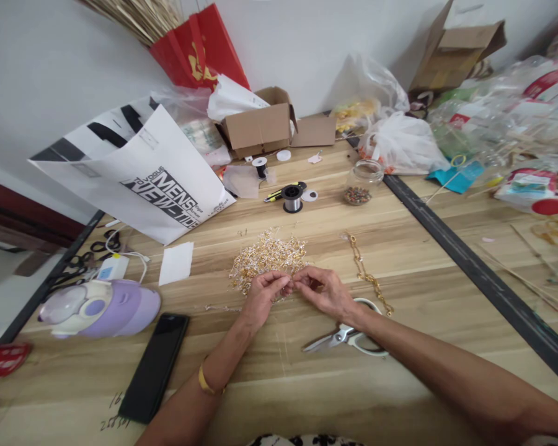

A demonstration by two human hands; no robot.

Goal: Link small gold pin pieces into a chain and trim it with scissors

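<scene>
My left hand (266,296) and my right hand (323,290) meet fingertip to fingertip at the near edge of a heap of gold and silver beaded pieces (267,257). Both pinch something very small between thumb and finger; its kind is too small to make out. A thin beaded strand (221,308) trails on the table to the left of my left hand. To the right of my right hand lies a gold chain (363,272). Below my right wrist rest scissors (339,337) with pale handles, partly covered by my forearm.
A black phone (155,365) and a purple-and-white bottle (116,308) lie on the left. A white shopping bag (167,173) stands behind them. Farther back are a wire spool (292,199), a jar of beads (363,184) and a cardboard box (260,127). Plastic bags (400,142) crowd the back right.
</scene>
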